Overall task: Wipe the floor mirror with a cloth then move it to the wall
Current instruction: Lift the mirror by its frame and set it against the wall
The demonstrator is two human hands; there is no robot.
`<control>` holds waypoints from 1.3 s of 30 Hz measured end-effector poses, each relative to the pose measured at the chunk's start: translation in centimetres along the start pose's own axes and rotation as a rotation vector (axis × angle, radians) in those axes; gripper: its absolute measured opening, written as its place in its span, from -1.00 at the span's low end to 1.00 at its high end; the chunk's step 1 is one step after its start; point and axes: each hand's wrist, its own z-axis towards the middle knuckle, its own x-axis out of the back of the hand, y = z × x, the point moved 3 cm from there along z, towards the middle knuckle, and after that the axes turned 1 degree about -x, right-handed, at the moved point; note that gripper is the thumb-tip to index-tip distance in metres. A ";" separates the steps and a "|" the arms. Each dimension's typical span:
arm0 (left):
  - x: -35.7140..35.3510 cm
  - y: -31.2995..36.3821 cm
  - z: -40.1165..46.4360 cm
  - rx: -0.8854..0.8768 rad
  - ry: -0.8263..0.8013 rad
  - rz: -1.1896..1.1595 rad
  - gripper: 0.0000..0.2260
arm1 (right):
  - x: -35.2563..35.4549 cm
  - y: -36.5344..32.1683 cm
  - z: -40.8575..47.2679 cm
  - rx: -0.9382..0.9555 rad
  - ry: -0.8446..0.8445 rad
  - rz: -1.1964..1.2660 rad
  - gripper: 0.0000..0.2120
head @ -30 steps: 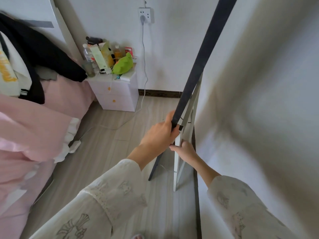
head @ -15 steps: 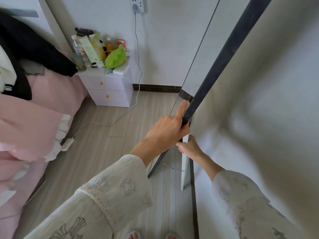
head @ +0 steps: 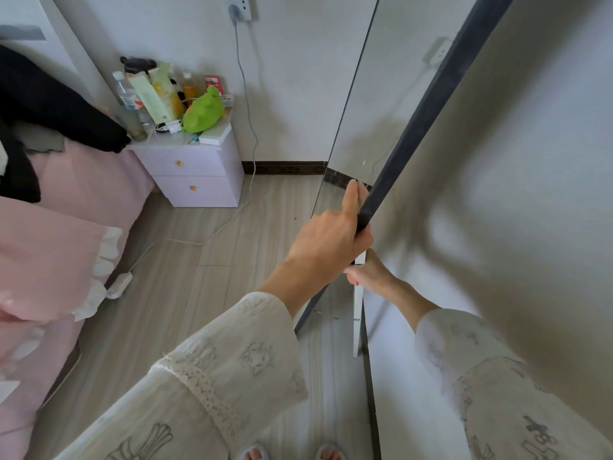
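The floor mirror stands close in front of me by the wall on the right. Its glass reflects the back wall and a socket. A black frame bar runs slanting from top right down to the floor. My left hand grips this bar at mid height, with the index finger stretched up along it. Just below, my right hand holds a white upright leg of the mirror, its fingers curled round it. No cloth is in view.
A white wall fills the right side. A bedside cabinet with bottles and a green toy stands at the back wall. A pink bed lies left. A cable and an adapter trail over the wood floor.
The mirror has swung round, so its glass now shows left of the black bar. Both hands keep their hold and have moved slightly right with the frame.
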 end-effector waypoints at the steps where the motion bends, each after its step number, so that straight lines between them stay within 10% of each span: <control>1: -0.1 0.2 0.1 0.002 -0.004 0.001 -0.58 | 0.2 0.0 -0.1 0.005 -0.009 0.003 -0.80; 13: -1.8 2.0 1.2 0.003 -0.023 -0.037 -0.53 | 2.3 2.0 -0.3 -0.041 -0.019 0.014 -0.58; 32: -0.8 2.0 -0.4 0.016 -0.039 -0.135 -0.52 | 3.3 1.1 -2.9 -0.078 -0.033 -0.155 -0.84; 39: 0.7 1.3 -2.0 0.125 -0.162 -0.088 -0.61 | 5.2 -0.7 -9.0 -0.125 0.048 -0.183 -0.54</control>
